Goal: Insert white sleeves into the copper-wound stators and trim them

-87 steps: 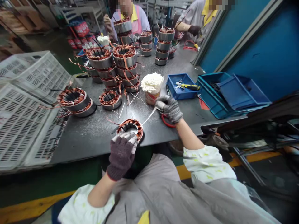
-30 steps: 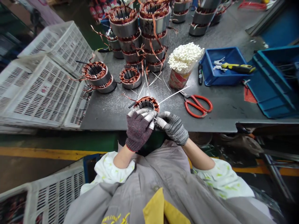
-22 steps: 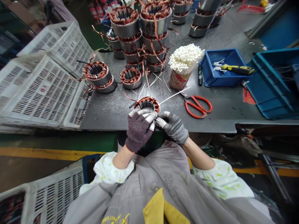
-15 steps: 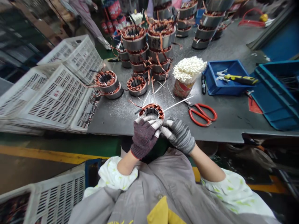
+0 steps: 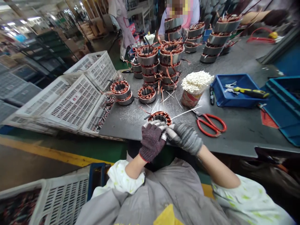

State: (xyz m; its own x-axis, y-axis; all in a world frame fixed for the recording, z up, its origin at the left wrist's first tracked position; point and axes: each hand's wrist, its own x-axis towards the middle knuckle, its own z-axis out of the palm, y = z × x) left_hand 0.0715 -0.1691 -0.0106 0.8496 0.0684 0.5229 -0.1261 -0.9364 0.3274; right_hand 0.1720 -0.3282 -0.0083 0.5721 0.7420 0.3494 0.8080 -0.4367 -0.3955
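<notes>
A copper-wound motor stator [image 5: 161, 116] lies near the front edge of the table, its near side covered by my hands. My left hand [image 5: 152, 140], in a dark purple glove with white fingertips, is closed on the near rim. In a grey striped glove, my right hand [image 5: 187, 137] has its fingers pinched together at the stator's near right side; what lies between them is hidden. From the stator's right side a thin white cord [image 5: 187, 112] sticks out over the table. Red-handled scissors [image 5: 211, 125] lie to the right of my right hand.
Stacked stators [image 5: 147, 64] stand behind, with smaller ones [image 5: 147, 94] nearer. A tin of white sticks [image 5: 192, 97], a blue tray [image 5: 234, 100] with a yellow-black tool, and a teal crate [image 5: 281, 109] are on the right. White crates [image 5: 72, 100] stand left. Co-workers are beyond the table.
My view has tilted up, showing more of the room and a person behind the stacks. Both hands stay at the stator; the right hand's fingers have shifted slightly and look blurred.
</notes>
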